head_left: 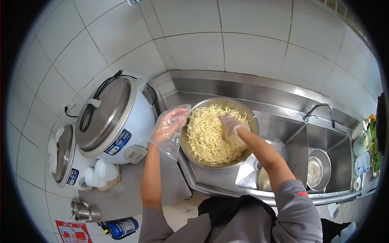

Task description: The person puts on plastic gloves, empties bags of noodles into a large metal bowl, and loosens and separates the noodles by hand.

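Observation:
A wide metal bowl [256,135] full of pale yellow noodles [210,137] stands on the steel sink counter in front of me. My right hand [234,128], in a clear plastic glove, is dug into the right side of the noodles. Its fingers curl into them and are partly hidden. Just beyond the bowl's left rim, my left hand [172,124] is raised in a loose clear glove. Its fingers are stretched out, and it holds nothing.
Left are two large rice cookers [135,117] [79,168] and stacked white bowls [101,172]. Right of the noodles are sink basins [283,125], a faucet [318,109] and a metal pot [326,170]. Containers [360,146] line the far right. A tiled wall [255,52] rises behind.

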Demonstrator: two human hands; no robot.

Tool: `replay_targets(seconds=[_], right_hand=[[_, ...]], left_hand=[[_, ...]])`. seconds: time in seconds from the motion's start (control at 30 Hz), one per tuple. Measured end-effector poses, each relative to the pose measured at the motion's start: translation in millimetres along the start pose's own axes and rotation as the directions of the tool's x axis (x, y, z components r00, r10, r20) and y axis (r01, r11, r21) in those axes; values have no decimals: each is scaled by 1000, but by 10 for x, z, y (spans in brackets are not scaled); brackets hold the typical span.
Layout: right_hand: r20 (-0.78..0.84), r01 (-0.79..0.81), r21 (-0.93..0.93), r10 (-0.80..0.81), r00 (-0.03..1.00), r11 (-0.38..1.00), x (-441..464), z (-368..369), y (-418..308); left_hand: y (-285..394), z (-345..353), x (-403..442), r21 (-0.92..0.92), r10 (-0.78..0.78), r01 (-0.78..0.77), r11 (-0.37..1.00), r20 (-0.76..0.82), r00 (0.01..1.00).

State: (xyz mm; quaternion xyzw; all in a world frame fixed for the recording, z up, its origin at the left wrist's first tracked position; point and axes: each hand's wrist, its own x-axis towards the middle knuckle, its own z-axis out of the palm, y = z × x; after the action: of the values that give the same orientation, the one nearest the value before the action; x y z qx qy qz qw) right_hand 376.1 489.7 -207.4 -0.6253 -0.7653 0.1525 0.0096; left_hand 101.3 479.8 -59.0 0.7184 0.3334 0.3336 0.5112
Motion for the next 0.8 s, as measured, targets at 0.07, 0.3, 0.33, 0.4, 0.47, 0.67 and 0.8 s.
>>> replay_targets(seconds=[0.07, 0.3, 0.33, 0.4, 0.47, 0.67, 0.8], right_hand=[[-309, 132, 132, -86, 947, 982, 102, 135, 154], [-395, 295, 61, -248, 884, 954, -438, -2319, -228], [-450, 288, -22, -266, 852, 957, -644, -2671, -398], [-458, 182, 70, -130, 879, 981, -991, -3233, -768], [-485, 95, -8, -87, 870, 995, -1276, -3426, -1086], [-415, 85, 97, -38, 909, 992, -862, -2939, -731], [-173, 58, 405, 14, 985, 913, -768, -1902, -410]], left_hand=[[-74, -17, -24, -19, 2, -2, 1000, -8, 1000], [-163, -10, 91, 16, 8, -8, 1000, -14, 1000], [-172, -8, 108, 25, 3, -2, 1000, -24, 1000], [-239, -15, 163, 49, 36, -32, 998, -94, 995], [-385, -26, 256, 86, 116, -100, 991, -218, 969], [-740, 46, 390, 192, 113, -48, 980, -343, 933], [-869, 297, 319, 288, 48, -25, 957, -73, 996]])
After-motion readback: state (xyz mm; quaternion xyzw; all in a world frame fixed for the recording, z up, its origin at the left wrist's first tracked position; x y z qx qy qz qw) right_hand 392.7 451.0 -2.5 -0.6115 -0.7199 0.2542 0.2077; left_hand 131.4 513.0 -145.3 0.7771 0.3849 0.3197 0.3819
